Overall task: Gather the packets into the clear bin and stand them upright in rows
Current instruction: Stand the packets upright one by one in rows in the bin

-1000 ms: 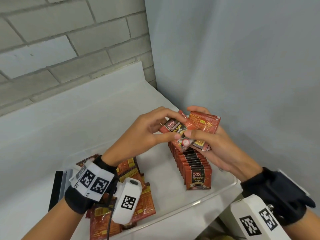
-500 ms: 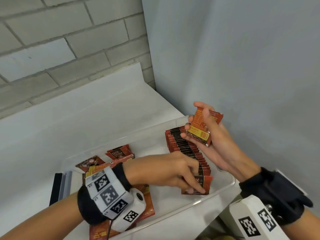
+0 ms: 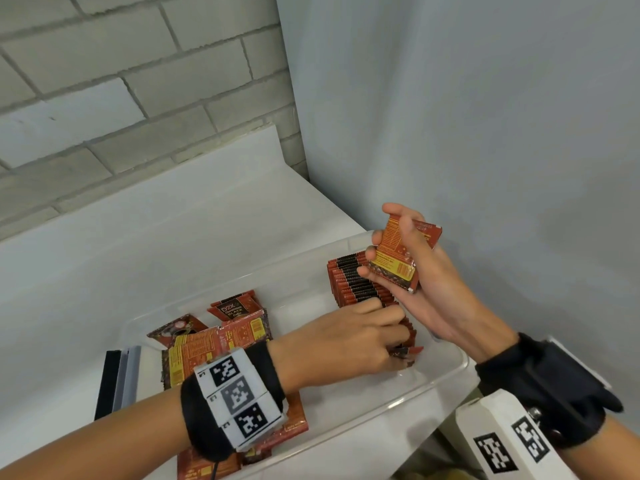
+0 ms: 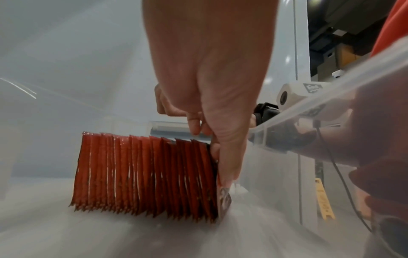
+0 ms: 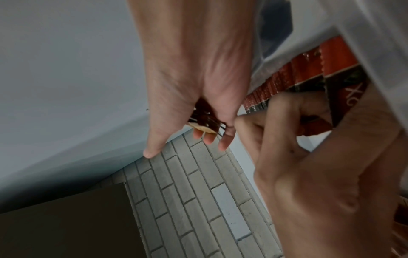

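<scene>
A clear bin (image 3: 377, 408) sits on the white counter. Along its right side a row of red packets (image 3: 360, 284) stands upright, seen edge-on in the left wrist view as the row (image 4: 143, 174). My left hand (image 3: 398, 344) is down at the row's near end, and the left hand (image 4: 218, 165) pinches the front packet (image 4: 224, 195) against the row with thumb and fingers. Just above the row, my right hand (image 3: 388, 251) grips a small stack of packets (image 3: 394, 271), their bottom edges (image 5: 205, 120) showing between its fingers. Several loose packets (image 3: 221, 341) lie flat in the bin's left part.
A black and grey flat object (image 3: 117, 379) lies on the counter (image 3: 138, 237) left of the bin. A brick wall (image 3: 138, 81) stands behind and a plain grey wall (image 3: 485, 133) close on the right. Bare bin floor (image 3: 304, 306) separates the pile from the row.
My left hand took one packet from the stack in my right hand and went down to the row's near end, where it stays. The right hand kept its stack, a little higher.
</scene>
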Demonstrator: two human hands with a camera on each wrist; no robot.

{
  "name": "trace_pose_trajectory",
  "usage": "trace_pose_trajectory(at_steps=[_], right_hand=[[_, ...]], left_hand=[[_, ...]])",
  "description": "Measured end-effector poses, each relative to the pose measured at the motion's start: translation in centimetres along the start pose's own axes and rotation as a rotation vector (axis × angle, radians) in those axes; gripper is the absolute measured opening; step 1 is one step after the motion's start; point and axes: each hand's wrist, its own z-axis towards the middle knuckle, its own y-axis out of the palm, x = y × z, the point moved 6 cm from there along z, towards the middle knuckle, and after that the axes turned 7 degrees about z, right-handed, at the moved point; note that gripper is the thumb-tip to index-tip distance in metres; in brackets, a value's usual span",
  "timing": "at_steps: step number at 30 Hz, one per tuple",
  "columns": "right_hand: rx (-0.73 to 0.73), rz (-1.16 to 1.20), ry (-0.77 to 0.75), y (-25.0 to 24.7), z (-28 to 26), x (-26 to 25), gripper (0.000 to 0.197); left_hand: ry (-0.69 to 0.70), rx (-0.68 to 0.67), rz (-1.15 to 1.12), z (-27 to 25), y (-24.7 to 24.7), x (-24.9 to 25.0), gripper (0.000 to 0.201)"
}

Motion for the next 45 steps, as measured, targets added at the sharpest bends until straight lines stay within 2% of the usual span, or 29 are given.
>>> trace_pose_trajectory(at_steps=[4,9,12,16,20,23,26,28,31,36,39,41,45], right_hand=[[0.010,0.003,0.005,0.1,0.0,0.0,0.071],[0.034,0.006,0.017,0.1,0.0,0.0,0.075],[0.070,0.048,0.035,0.0,-0.1,0.0,0.079],[0.093,0.102,0.053,0.1,-0.4,-0.2,0.053],[0.075,0.165,0.088,0.3,-0.6,-0.2,0.047],[0.050,0.159,0.100,0.4,-0.7,-0.1,0.042],[0.028,0.126,0.093,0.6,-0.7,-0.1,0.041],[0.027,0.110,0.079,0.7,-0.7,-0.1,0.040],[0.033,0.047,0.069,0.6,-0.6,-0.1,0.044],[-0.011,-0.032,0.084,1.0,-0.7,-0.1,0.043],[-0.049,-0.092,0.091,1.3,-0.8,0.0,0.043],[-0.082,-0.116,0.102,1.6,-0.8,0.0,0.043],[-0.106,-0.147,0.112,1.7,-0.9,0.2,0.043]], left_hand=[[-0.057,0.020,0.040,0.1,-0.3,0.0,0.037],[-0.109,-0.019,0.025,0.2,-0.1,0.0,0.042],[-0.109,-0.046,0.033,0.3,0.4,0.5,0.028],[-0.130,-0.078,-0.036,0.3,0.6,0.6,0.020],[-0.126,-0.071,-0.093,0.1,0.2,0.6,0.024],[-0.155,-0.049,-0.223,0.0,-0.4,0.2,0.029],[-0.198,-0.042,-0.479,-0.3,-1.7,-1.2,0.028],[-0.260,-0.045,-0.640,-1.0,-2.7,-2.8,0.026],[-0.435,0.002,-0.784,-3.0,-4.1,-6.0,0.020],[-0.876,0.272,-0.735,-6.6,-5.3,-10.3,0.038],[-1.085,0.368,-0.828,-7.3,-5.1,-10.9,0.037],[-1.110,0.359,-0.930,-7.1,-4.5,-10.9,0.039],[-1.001,0.371,-1.145,-6.5,-4.0,-10.4,0.044]])
